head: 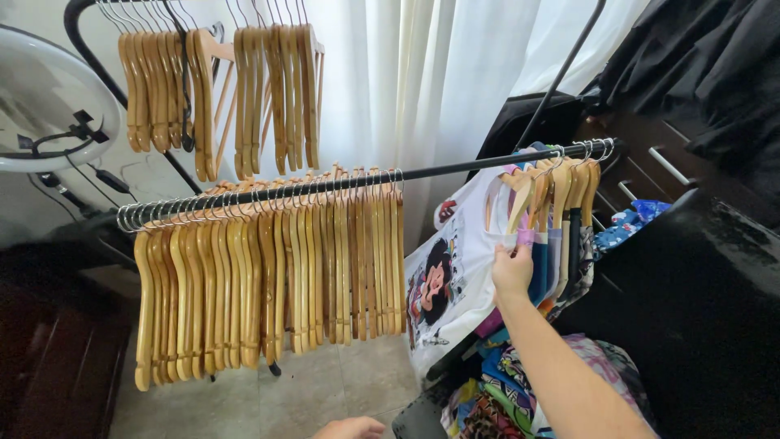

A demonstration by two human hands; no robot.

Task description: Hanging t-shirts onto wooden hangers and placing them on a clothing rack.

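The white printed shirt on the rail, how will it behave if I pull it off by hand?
The white printed shirt drapes in soft folds, so it is probably floppy and light. It hangs on a wooden hanger hooked over the black rail, so it may swing. The right hand touches clothes beside it.

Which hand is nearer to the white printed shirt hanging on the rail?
Right. The right hand is raised at the hung garments, touching or almost touching the white printed shirt at its right edge. The left hand sits low at the frame's bottom edge, below the shirt and apart from it.
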